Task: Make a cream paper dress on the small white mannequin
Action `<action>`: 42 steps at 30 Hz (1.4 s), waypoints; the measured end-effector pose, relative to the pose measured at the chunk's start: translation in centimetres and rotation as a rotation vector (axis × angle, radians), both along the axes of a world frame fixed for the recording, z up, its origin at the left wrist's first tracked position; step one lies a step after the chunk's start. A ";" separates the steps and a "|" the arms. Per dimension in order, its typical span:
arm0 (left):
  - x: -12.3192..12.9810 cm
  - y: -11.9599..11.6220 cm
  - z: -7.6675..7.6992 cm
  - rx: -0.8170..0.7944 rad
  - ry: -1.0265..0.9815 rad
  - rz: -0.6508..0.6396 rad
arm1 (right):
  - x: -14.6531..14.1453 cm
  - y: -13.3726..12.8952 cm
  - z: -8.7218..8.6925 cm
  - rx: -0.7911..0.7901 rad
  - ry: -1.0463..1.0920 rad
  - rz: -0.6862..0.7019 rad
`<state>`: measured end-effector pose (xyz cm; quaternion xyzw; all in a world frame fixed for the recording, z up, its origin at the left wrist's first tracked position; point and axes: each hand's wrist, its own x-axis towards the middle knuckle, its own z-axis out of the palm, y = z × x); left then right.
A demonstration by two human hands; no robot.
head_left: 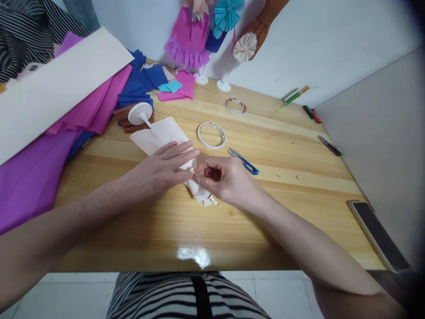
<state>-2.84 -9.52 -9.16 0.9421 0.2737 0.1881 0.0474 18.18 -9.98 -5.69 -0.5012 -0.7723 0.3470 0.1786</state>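
My left hand (157, 175) lies flat with fingers stretched over a pale pink paper piece (169, 130), pressing it to the table. A white stand with a round base (140, 114) sticks out from under the paper at its upper left. Against the paper's right edge, my right hand (226, 179) pinches a thin white strip (193, 171) between thumb and forefinger. Small pale scraps (207, 202) lie just below the hands. Blue-handled snips (244, 161) rest right of the paper, near a white tape roll (211, 135).
Another tape roll (235, 106) lies farther back. Coloured paper (86, 104) and a long cream board (63, 91) cover the left side. Paper figures on stands (189, 35) line the wall. A green cutter (296, 95), a black pen (329, 145) and a phone (378, 235) are at the right.
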 end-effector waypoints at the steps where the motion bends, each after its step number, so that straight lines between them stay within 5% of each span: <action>1: 0.0 0.0 -0.1 0.005 0.000 -0.001 | 0.0 -0.1 0.0 0.015 -0.008 0.004; 8: 0.0 0.0 -0.3 0.070 -0.025 -0.023 | -0.3 -0.5 0.3 0.141 -0.082 0.004; 24: -0.3 0.5 0.3 0.183 0.032 -0.141 | 0.5 0.8 0.5 -0.101 0.061 0.145; 31: -0.1 0.7 0.2 0.276 0.039 -0.136 | 0.1 0.6 0.1 -0.032 0.023 0.067; 42: -0.2 0.6 0.3 0.133 0.050 -0.091 | 0.1 0.5 0.6 0.040 -0.052 0.045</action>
